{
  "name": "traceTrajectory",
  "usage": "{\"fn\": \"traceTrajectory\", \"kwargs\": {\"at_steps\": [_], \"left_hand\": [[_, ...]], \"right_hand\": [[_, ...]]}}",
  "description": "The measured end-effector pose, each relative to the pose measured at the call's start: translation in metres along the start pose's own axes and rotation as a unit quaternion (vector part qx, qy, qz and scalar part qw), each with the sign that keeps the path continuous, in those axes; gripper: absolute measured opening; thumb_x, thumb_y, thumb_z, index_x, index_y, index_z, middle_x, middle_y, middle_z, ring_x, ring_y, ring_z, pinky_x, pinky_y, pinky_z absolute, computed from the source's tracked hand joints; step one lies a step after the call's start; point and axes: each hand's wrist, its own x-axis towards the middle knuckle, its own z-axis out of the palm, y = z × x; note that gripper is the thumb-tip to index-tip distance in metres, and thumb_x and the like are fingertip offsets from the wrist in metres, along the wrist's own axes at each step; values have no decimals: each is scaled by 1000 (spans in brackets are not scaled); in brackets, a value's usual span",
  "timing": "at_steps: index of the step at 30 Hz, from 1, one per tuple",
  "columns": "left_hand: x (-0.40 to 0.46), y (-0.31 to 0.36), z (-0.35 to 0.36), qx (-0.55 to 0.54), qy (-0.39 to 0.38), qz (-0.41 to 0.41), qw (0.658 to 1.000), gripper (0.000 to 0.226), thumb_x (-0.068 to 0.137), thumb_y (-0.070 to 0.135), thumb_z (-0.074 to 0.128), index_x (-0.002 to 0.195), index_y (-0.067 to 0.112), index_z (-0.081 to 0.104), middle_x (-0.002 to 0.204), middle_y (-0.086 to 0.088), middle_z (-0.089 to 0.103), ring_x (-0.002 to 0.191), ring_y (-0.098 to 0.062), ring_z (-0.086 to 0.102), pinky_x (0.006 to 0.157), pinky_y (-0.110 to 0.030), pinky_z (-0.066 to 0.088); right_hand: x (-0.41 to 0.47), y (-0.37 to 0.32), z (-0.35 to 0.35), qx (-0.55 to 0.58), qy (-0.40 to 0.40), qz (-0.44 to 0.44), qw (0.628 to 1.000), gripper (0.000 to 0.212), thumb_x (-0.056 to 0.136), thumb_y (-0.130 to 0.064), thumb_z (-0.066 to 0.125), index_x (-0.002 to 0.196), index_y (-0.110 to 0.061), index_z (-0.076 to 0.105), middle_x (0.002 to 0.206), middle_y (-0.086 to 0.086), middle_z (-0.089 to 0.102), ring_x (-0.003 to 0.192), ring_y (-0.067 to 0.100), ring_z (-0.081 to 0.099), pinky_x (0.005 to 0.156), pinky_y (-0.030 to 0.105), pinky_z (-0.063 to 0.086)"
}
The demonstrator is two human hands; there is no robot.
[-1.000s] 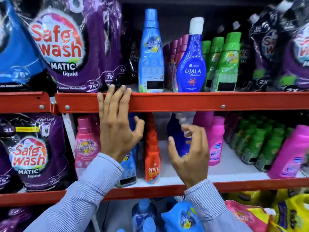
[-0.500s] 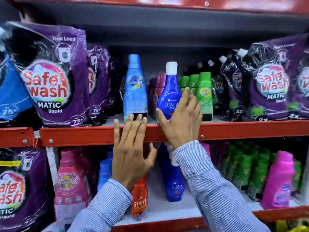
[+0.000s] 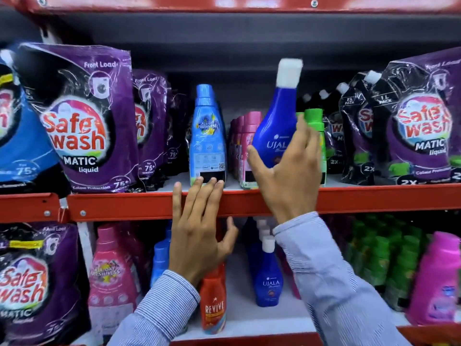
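Fingers point(image 3: 306, 132) of my right hand point(image 3: 287, 181) clasp tilted Ujala bottle point(image 3: 274, 121), left hand point(image 3: 199, 236) flat; swing could topple green bottles point(image 3: 314, 117).

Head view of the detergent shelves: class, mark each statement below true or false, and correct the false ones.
1. The right hand grips the dark blue Ujala bottle. True.
2. That bottle stands upright on the shelf. False: it is tilted, with its white cap leaning to the right.
3. The left hand holds the light blue bottle. False: its straight fingers lie over the red shelf edge, and the bottle stands upright on the upper shelf.
4. The orange Revive bottle stands on the lower shelf. True.
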Motion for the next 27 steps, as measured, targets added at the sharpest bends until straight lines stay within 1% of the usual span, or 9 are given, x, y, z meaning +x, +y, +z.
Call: {"fn": "traceTrajectory", "kwargs": {"at_steps": [2,4,5,8,10,12,17,21,27], "left_hand": [[-1,0,0,1,2,0,1000,65,84,31,64,144,6,55,144,-11,61,141,-33,51,126,-61,21],[-1,0,1,-1,6,-2,1000,66,83,30,67,143,7,56,144,-11,62,140,-33,52,126,-60,21],[-1,0,1,-2,10,-3,1000,66,82,29,69,142,6,57,143,-11,62,139,-33,53,126,-60,22],[-1,1,2,-5,19,-9,1000,65,80,28,71,140,6,59,141,-11,64,137,-34,55,125,-60,23],[-1,2,3,-11,24,-15,1000,65,79,28,71,139,6,59,140,-11,64,136,-33,55,125,-59,23],[-1,3,4,-15,28,-18,999,65,79,28,69,139,6,59,140,-11,64,136,-33,55,126,-58,21],[-1,3,7,-15,37,-18,999,64,80,27,69,138,4,60,139,-13,64,135,-34,54,124,-62,23],[-1,1,7,-17,39,-13,999,64,79,25,71,139,4,59,139,-13,64,135,-34,54,124,-62,23],[-1,0,6,-21,28,-15,999,63,82,27,68,139,4,59,139,-13,64,137,-33,53,125,-61,21]], "right_hand": [[-5,0,-22,27,32,-19,999,86,75,-49,70,142,-7,37,138,12,49,127,26,48,108,32,39],[-22,4,-46,39,28,-33,998,84,75,-47,73,140,-5,40,136,12,50,125,24,50,106,27,38],[-32,7,-56,42,23,-37,998,83,74,-46,75,138,-4,42,135,12,51,123,24,51,105,26,38],[-73,27,-73,33,-5,-36,999,82,72,-43,80,134,-2,45,130,13,54,119,27,54,103,34,45],[-101,44,-76,26,-36,-21,999,82,70,-42,83,132,-4,45,127,11,54,115,27,57,99,38,48],[-127,61,-72,21,-77,12,997,83,67,-43,83,131,-9,44,126,8,54,112,27,58,96,36,49],[-182,97,-40,15,-181,87,980,82,64,-48,81,128,-15,44,120,2,54,109,24,57,90,24,44],[-216,119,-10,-22,-251,127,959,84,62,-51,80,127,-18,40,122,2,52,110,25,56,86,31,48],[-241,134,13,-48,-290,158,943,82,62,-51,79,123,-18,37,121,5,50,110,29,55,84,38,52]]}}
